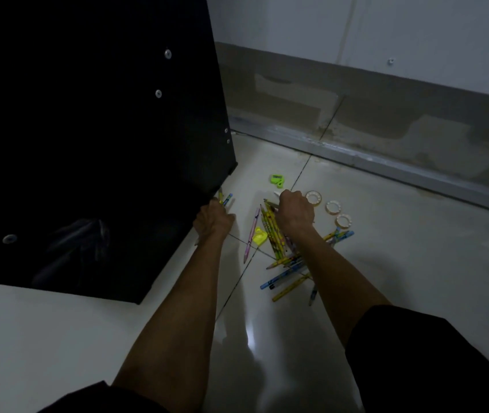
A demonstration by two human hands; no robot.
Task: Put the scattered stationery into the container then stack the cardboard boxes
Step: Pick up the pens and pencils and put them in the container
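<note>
Dim light, looking down at a pale tiled floor (401,263). Both arms reach forward, dark sleeves at the near edge.

Left hand (213,217): fingers curled, gripping a short pencil bunch (227,200) whose blue and yellow tips poke out on the far side. The hand sits right at the low corner of a black cabinet (88,129) that fills the left of the view; whether it touches the cabinet I cannot tell.

Right hand (294,208): closed around the far end of a pencil bundle (273,231), mostly yellow. The bundle slants down and nearward to the floor, where it meets a loose pencil pile (288,271) of blue and yellow ones fanned out under the right forearm.

Scattered on the floor:
- pink pencil (252,232), lying alone just left of the bundle
- yellow sharpener (259,236), beside the pink pencil, between it and the bundle
- green sharpener (277,179), farther out, apart from both hands
- three tape rolls (333,207), flat in a slanting row just right of the right hand, the nearest roll close to the pile's blue pencils

Grey skirting (386,162) runs along the far wall.
</note>
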